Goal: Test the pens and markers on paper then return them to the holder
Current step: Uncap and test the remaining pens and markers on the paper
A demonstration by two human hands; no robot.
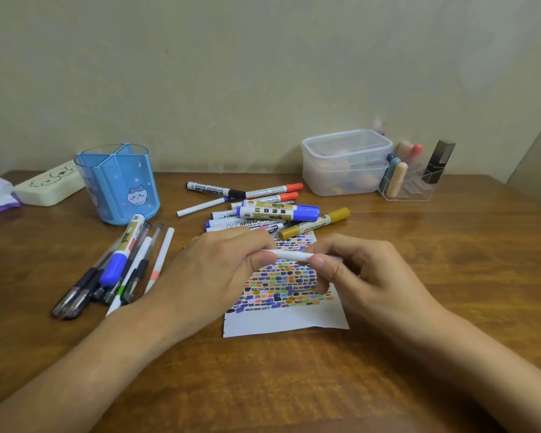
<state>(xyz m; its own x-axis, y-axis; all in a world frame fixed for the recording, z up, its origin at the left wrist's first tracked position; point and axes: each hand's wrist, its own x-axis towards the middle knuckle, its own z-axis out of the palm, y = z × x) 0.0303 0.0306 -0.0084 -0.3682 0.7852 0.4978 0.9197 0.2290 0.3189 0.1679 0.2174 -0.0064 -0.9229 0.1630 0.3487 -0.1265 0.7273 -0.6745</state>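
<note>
At frame centre, the left hand [219, 270] and right hand [366, 276] both grasp a white pen [289, 254] above the colour-swatched paper [281, 320]. The brown wooden table [294, 385] meets a plain beige wall [263, 73]. The blue holder [119, 182] stands upper left.

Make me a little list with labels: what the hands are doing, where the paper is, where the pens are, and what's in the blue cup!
left hand: grips one end of the white pen
right hand: pinches the other end
paper: under the hands, covered in colour marks
holder: blue, upright, looks empty
left pile: pens beside the holder
back pile: markers behind the paper
</note>
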